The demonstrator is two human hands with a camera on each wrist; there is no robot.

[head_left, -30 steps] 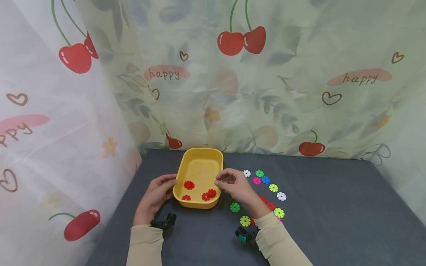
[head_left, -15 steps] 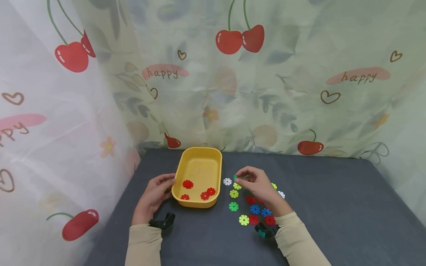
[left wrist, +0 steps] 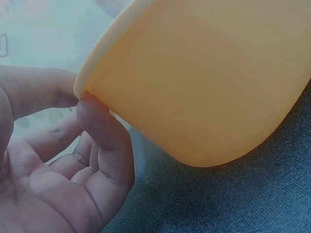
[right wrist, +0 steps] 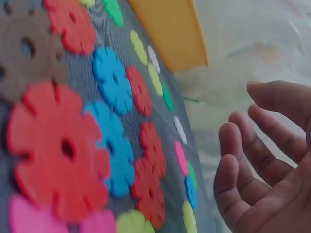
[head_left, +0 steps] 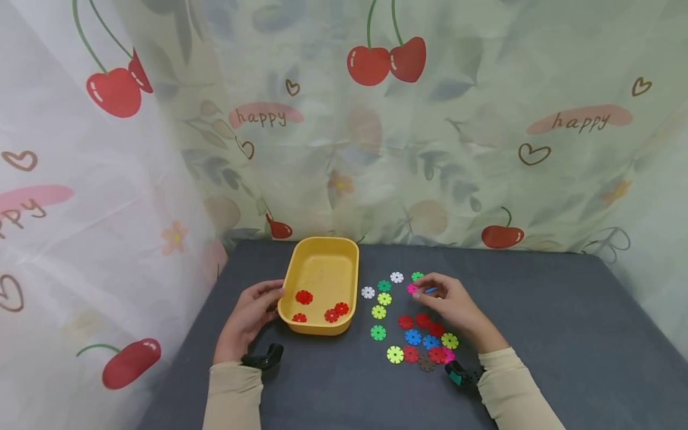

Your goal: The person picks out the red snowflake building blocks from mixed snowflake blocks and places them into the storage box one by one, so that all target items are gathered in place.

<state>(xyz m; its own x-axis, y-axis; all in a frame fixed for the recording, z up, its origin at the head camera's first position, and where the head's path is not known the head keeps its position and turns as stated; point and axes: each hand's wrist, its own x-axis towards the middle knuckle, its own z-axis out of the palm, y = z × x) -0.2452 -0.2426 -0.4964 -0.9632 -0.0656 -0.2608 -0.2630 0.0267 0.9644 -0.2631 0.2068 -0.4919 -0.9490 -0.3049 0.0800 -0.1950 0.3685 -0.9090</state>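
Head view: a yellow tray (head_left: 322, 263) sits on the grey counter (head_left: 564, 334) at centre frame, with four red discs (head_left: 304, 297) in its near end. The left hand (head_left: 249, 316) rests against the tray's left wall, fingers curled at the rim. Right of the tray lies a scatter of coloured discs; the right hand (head_left: 454, 301) hovers over the upper part of it, fingertips next to a pink disc (head_left: 412, 289) and a blue disc (head_left: 430, 290). Whether it already pinches one is too small to tell. More red discs (head_left: 422, 320) lie just below that hand.

Left wrist view: the thumb and a finger (left wrist: 104, 131) pinch the tray's (left wrist: 204, 82) rim, so this hand grips and steadies it.

Right wrist view: the right hand (right wrist: 265, 174) fills the lower right, fingers loosely bent and apart, nothing between them. Red (right wrist: 56, 145), blue (right wrist: 112, 85) and brown discs lie on the counter at left, the tray's (right wrist: 170, 29) wall at top.

Judging by the tray holding only reds, the step in hand looks like picking another disc; the next move calls for a fine pinch on one red disc without dragging its neighbours.
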